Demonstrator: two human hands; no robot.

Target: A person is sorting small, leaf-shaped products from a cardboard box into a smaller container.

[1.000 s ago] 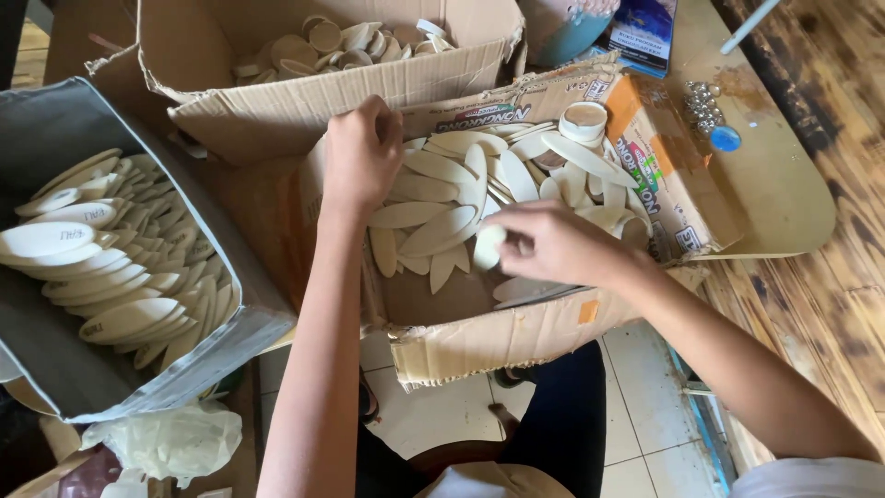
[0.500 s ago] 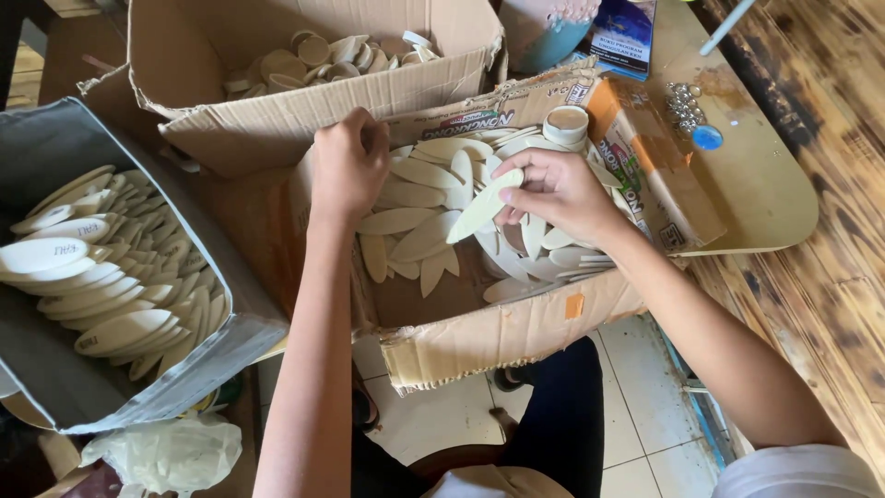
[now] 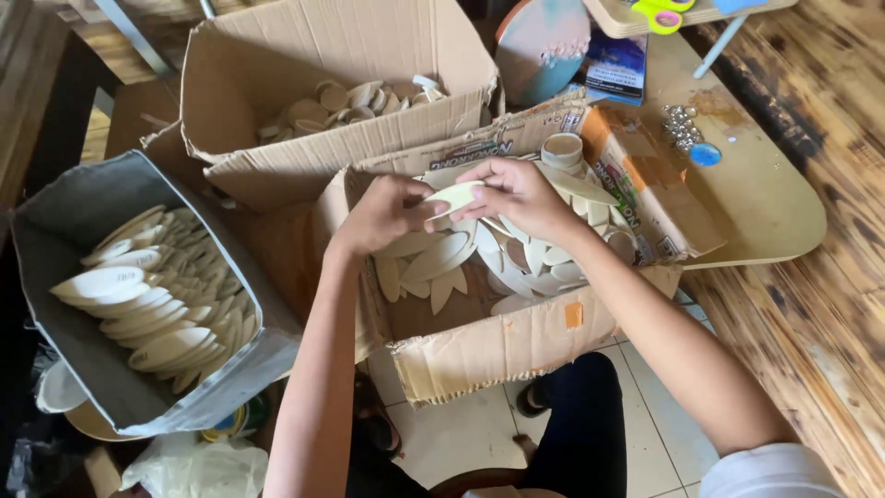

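Both hands meet over the middle cardboard box [image 3: 498,346]. The left hand [image 3: 387,214] and right hand [image 3: 521,195] pinch a pale leaf-shaped wooden piece [image 3: 454,195] between their fingertips, one at each end, just above the loose pile of similar pieces [image 3: 516,258]. At nine o'clock a grey bin [image 3: 83,198] holds neat rows of them; at eleven o'clock stands another open box [image 3: 304,55]. At two o'clock, scissors [image 3: 666,13] lie on a table [image 3: 765,203].

A grey box [image 3: 55,231] of pale pieces, scissors [image 3: 666,13], silver beads [image 3: 680,124].
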